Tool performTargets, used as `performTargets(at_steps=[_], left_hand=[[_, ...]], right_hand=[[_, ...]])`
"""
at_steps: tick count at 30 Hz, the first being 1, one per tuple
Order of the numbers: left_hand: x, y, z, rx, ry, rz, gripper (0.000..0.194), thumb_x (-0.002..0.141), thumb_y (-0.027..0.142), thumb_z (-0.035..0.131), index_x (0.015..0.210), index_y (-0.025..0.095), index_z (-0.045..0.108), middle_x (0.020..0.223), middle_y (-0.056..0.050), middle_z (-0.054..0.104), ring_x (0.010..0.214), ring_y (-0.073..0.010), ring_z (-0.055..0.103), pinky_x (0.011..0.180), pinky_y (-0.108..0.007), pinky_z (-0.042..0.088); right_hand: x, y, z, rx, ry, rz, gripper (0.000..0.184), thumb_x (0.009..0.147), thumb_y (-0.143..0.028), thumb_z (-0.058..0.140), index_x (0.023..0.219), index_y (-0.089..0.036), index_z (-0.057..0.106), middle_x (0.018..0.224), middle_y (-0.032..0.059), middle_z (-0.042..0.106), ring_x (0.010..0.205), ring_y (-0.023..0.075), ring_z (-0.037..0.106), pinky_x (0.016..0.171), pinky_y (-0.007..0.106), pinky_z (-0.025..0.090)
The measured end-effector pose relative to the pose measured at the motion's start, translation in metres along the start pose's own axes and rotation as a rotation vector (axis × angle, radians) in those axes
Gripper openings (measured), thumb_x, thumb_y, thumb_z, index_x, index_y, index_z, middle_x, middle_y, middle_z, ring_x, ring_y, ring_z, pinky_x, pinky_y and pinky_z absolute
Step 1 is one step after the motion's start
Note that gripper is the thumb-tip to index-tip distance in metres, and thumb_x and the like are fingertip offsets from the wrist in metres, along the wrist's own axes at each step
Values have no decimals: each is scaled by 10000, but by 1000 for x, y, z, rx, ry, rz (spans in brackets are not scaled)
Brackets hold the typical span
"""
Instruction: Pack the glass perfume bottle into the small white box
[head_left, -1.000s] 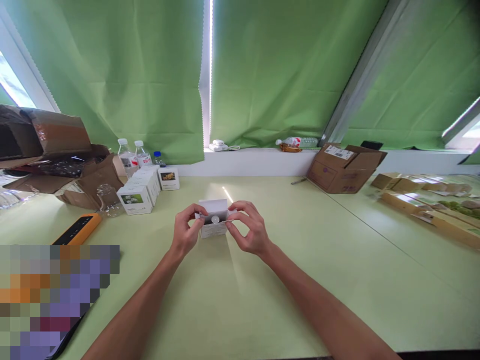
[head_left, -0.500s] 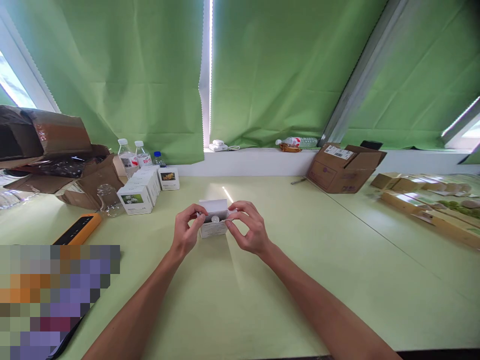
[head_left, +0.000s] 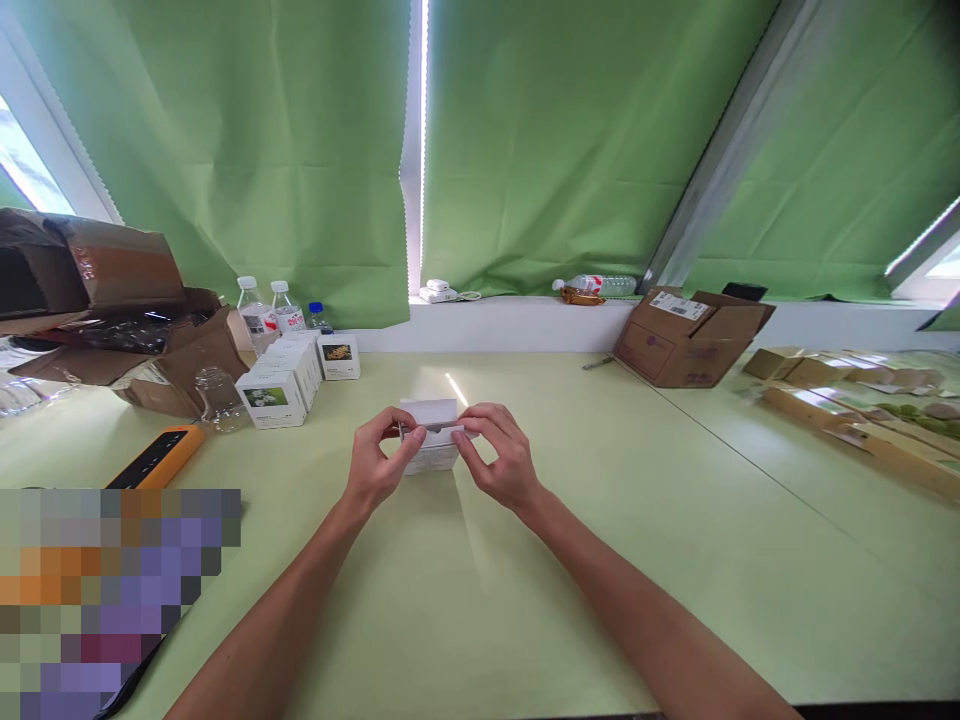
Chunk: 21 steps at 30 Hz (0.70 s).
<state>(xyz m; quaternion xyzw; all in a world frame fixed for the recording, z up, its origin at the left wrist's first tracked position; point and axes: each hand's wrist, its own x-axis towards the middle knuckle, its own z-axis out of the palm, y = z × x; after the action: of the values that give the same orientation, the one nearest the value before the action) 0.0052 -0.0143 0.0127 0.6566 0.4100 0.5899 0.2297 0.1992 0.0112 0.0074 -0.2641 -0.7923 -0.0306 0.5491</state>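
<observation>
Two hands pinch narrowly: the left hand (head_left: 379, 460) and right hand (head_left: 499, 455) grip the top edges of a small white carton (head_left: 429, 460) upright on the pale green table (head_left: 600, 560); its flap (head_left: 427, 410) stands open, not yet closed; white boxes (head_left: 277, 390) stand beyond.

The carton (head_left: 429, 458) is smooth, matt white card. Around it, the table (head_left: 600, 570) looks glossy; beyond it, the curtains (head_left: 247, 150) are matt cloth, the bottles (head_left: 256, 320) clear plastic, the box (head_left: 675, 342) rough cardboard.
</observation>
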Motion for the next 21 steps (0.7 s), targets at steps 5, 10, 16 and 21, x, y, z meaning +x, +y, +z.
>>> performTargets(at_steps=[5, 10, 16, 21], left_hand=[[0, -5, 0, 13, 4, 17, 147, 827, 335, 589, 840, 189, 597, 791, -15, 615, 760, -150, 572, 686, -264, 463], [0, -7, 0, 13, -5, 9, 128, 824, 313, 579, 858, 190, 593, 794, -11, 621, 753, -150, 582, 689, -268, 471], [0, -6, 1, -2, -4, 17, 96, 820, 274, 569, 863, 191, 587, 829, -14, 631, 774, -151, 587, 693, -264, 471], [0, -5, 1, -5, -1, 13, 98, 825, 268, 563, 885, 193, 583, 856, -13, 632, 775, -146, 581, 686, -259, 463]], right_hand=[[0, -1, 0, -8, 3, 17, 211, 868, -187, 576, 1072, -231, 602, 953, 79, 653, 922, 233, 605, 791, 414, 538], [0, -2, 1, -12, 1, 34, 245, 880, -199, 566, 1122, -232, 589, 978, 84, 656, 927, 236, 604, 792, 422, 537], [0, -3, 0, -11, -2, 32, 245, 877, -180, 567, 1115, -226, 598, 975, 85, 654, 926, 230, 597, 791, 410, 535], [0, -2, 1, -12, -11, 43, 214, 887, -198, 553, 1090, -221, 615, 970, 87, 652, 927, 229, 599, 785, 407, 534]])
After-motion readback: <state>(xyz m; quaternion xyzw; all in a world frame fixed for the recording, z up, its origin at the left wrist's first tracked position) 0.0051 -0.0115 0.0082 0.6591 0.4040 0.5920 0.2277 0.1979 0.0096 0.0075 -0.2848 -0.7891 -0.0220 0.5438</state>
